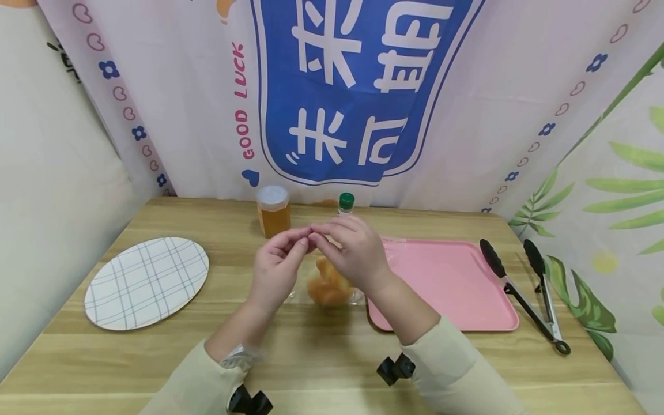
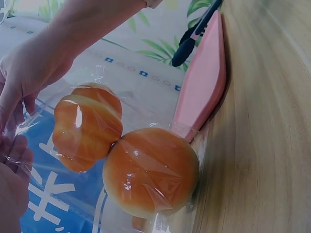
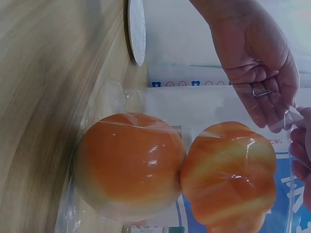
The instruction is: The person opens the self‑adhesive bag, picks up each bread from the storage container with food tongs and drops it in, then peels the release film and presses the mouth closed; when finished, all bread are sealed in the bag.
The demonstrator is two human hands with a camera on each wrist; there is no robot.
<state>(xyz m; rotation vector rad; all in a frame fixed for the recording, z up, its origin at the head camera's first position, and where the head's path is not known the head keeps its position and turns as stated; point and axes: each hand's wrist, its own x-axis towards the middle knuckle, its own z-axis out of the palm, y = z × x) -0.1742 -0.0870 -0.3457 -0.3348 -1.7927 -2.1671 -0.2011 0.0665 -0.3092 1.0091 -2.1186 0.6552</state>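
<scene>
My left hand (image 1: 275, 268) and right hand (image 1: 358, 253) meet over the middle of the table, fingertips close together. Between them they pinch the top edge of a clear plastic bag (image 3: 114, 97). Inside the bag are a round bun (image 2: 150, 172) and, above it and touching it, a twisted bread roll (image 3: 228, 177). In the head view the bread (image 1: 329, 291) shows below my hands, partly hidden by them. The bag stands upright, its lower end at the table. In the right wrist view only the right hand's fingers (image 3: 302, 145) show, at the edge.
To the left lies an oval checked plate (image 1: 147, 282). A jar of amber contents (image 1: 274, 213) and a green-capped bottle (image 1: 346, 202) stand at the back. On the right are a pink tray (image 1: 446, 282) and black-tipped tongs (image 1: 529, 305), the tongs partly over the tray's edge.
</scene>
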